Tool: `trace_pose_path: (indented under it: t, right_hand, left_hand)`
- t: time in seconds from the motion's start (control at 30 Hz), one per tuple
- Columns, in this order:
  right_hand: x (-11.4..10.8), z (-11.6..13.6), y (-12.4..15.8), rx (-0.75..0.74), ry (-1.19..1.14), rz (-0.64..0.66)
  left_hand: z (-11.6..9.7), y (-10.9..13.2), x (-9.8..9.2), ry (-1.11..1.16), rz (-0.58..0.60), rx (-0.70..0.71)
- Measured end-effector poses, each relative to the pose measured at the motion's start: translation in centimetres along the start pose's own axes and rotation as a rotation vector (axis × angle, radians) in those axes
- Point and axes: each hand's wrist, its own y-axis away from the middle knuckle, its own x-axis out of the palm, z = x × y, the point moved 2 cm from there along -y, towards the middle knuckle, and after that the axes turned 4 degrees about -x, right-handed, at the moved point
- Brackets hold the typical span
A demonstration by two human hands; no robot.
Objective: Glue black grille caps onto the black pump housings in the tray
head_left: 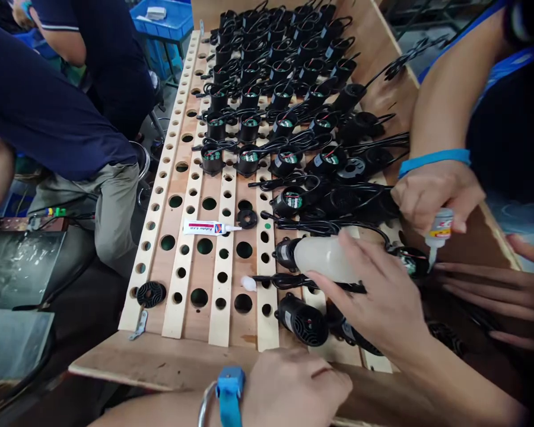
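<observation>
My right hand (pixel 382 296) is closed round the near end of a whitish, translucent cylinder (pixel 320 258). At the cylinder's other end sits a small black housing (pixel 286 254). In front of the rack's front board, my left hand (pixel 293 385) is curled into a fist, knuckles up; its fingertips are hidden. A blue strap (pixel 230 382) circles that wrist. Just left of the cylinder lie a small white cap (pixel 248 283) and a black cable (pixel 289 280). Nearer to me, a black housing with a slotted face (pixel 303 320) rests on its side.
A co-worker's hand (pixel 436 190) on the right tips a small glue bottle (pixel 440 228) over an open housing (pixel 412 261). Rows of black housings (pixel 249 124) with cables fill the rack's far part. A white glue tube (pixel 204 228) lies across the slats. Another person (pixel 71 136) sits left.
</observation>
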Motion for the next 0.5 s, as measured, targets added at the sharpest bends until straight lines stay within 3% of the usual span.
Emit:
trace_pose_path:
  t: [0.17,0.33,0.43,0.5]
  right_hand:
    - [2.1,0.3,-0.4,-0.053,0.086,0.047]
    - [2.7,0.5,0.0,0.02,0.061,0.058]
    - [1.9,0.2,0.1,0.063,-0.058,0.065]
    - [0.0,-1.2,0.9,0.211,-0.122,0.066]
  left_hand:
    - [0.4,0.0,0.8,-0.044,0.037,0.006]
    - [0.2,0.3,0.4,-0.017,0.084,-0.032]
    - [-0.3,0.4,-0.4,0.013,0.116,-0.094]
    - [-0.7,0.4,-1.1,0.026,0.132,-0.133]
